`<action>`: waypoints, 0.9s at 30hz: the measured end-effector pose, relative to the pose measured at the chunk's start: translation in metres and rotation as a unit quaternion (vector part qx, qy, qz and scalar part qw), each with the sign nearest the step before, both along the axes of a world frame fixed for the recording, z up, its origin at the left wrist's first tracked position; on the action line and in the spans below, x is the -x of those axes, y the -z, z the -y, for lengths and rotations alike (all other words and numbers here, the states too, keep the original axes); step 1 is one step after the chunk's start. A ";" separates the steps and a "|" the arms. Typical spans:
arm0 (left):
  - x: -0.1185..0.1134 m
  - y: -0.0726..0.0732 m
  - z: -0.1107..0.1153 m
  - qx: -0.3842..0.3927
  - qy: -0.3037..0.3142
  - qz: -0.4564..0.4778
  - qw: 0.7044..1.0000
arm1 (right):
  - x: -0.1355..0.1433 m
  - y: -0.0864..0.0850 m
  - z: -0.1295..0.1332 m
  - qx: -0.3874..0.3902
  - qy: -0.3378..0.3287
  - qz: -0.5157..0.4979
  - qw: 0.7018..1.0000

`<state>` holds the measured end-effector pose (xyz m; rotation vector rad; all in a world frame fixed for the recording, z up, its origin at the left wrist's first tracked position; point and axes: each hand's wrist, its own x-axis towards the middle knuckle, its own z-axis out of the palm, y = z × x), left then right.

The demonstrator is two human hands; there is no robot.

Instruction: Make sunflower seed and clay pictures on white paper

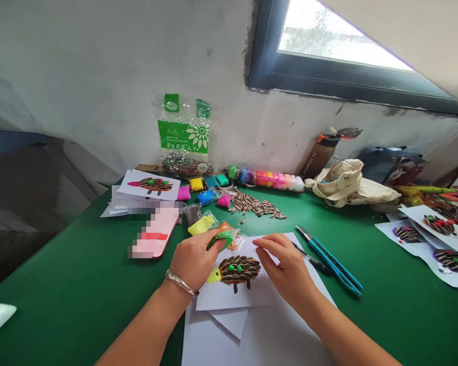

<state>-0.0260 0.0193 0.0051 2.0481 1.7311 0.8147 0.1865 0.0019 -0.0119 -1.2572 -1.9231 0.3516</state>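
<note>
My left hand (pixel 193 259), with a bracelet at the wrist, is closed on a small packet of green modelling clay (pixel 223 238). To its right, my right hand (pixel 284 259) has thumb and forefinger tips drawn close together in a pinch; whatever lies between them is too small to make out. Below and between the hands lies a hedgehog picture (pixel 239 270) on white paper. Its body is striped sunflower seeds, its head yellow clay, and two green balls sit on its back. Larger white sheets (pixel 290 335) lie underneath.
Clay packets (pixel 207 197) and loose sunflower seeds (pixel 257 204) lie beyond the hands. A blue utility knife (pixel 334 264) and a pen (pixel 313 260) are at right. A pink phone (pixel 156 236) lies left, near stacked pictures (pixel 149 185). More seed pictures (pixel 442 239) are far right.
</note>
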 end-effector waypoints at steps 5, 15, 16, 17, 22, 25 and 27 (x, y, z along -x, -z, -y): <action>-0.005 -0.004 0.004 0.026 0.072 0.068 0.995 | 0.006 -0.011 0.008 -0.075 -0.046 -0.045 0.995; -0.012 -0.005 0.009 0.006 0.138 0.084 0.987 | 0.007 -0.010 0.007 -0.052 -0.035 -0.039 0.997; -0.012 -0.005 0.009 0.003 0.140 0.085 0.986 | 0.007 -0.010 0.007 -0.053 -0.034 -0.039 0.997; -0.013 -0.006 0.010 0.002 0.143 0.087 0.986 | 0.007 -0.011 0.007 -0.057 -0.033 -0.038 0.997; -0.013 -0.004 0.010 0.001 0.150 0.088 0.985 | 0.008 -0.011 0.009 -0.064 -0.037 -0.042 0.996; -0.014 -0.001 0.011 -0.005 0.154 0.084 0.984 | 0.009 -0.010 0.009 -0.035 -0.039 -0.049 0.997; -0.015 0.000 0.012 -0.013 0.152 0.080 0.985 | 0.009 -0.008 0.009 -0.021 -0.040 -0.051 0.998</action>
